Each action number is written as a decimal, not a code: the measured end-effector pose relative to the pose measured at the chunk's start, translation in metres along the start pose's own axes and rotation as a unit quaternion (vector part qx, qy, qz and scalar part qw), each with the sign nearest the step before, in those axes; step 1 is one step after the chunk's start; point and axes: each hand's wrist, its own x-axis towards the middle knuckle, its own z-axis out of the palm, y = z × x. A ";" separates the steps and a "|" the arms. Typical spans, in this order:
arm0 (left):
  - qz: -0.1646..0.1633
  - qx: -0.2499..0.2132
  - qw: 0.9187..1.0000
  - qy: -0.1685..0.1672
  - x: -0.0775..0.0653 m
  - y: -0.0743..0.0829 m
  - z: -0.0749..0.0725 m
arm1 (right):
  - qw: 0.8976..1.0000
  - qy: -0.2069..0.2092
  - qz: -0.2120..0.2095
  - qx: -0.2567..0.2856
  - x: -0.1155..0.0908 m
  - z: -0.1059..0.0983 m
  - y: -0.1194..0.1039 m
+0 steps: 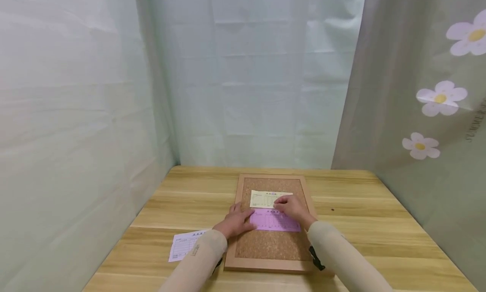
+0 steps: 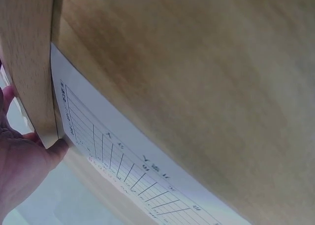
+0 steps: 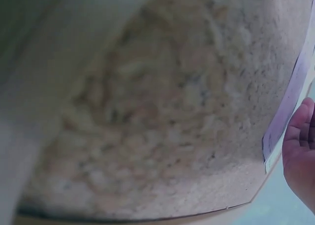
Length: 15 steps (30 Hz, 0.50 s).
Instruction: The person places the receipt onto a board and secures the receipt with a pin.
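Observation:
A wood-framed corkboard point(image 1: 271, 246) lies flat on the table. On it, a pale yellow printed slip point(image 1: 260, 200) sits just above a pink printed slip point(image 1: 271, 223). My left hand point(image 1: 238, 221) rests spread over the board's left frame, its fingertips at the pink slip's left edge. In the left wrist view, a finger of it touches the frame's outer side. My right hand point(image 1: 292, 207) is over the right part of both slips, with bent fingers and its fingertips close together at the yellow slip's lower edge. Whether something small is between them is hidden.
A white printed slip point(image 1: 181, 246) lies on the table point(image 1: 360, 224) left of the board, partly under the left forearm. A small dark object point(image 1: 332, 209) is right of the board. Hanging curtains point(image 1: 250, 93) enclose the table at the back and sides.

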 end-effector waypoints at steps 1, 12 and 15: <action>-0.001 0.003 1.000 -0.002 0.000 0.000 0.001 | 1.000 -0.003 0.004 0.000 0.000 0.000 0.000; 0.001 0.009 1.000 -0.009 0.004 -0.002 0.001 | 0.999 -0.025 0.034 0.005 0.001 0.002 0.002; -0.002 0.009 1.000 -0.009 0.004 -0.003 0.001 | 0.999 -0.025 0.033 -0.006 0.002 0.003 0.003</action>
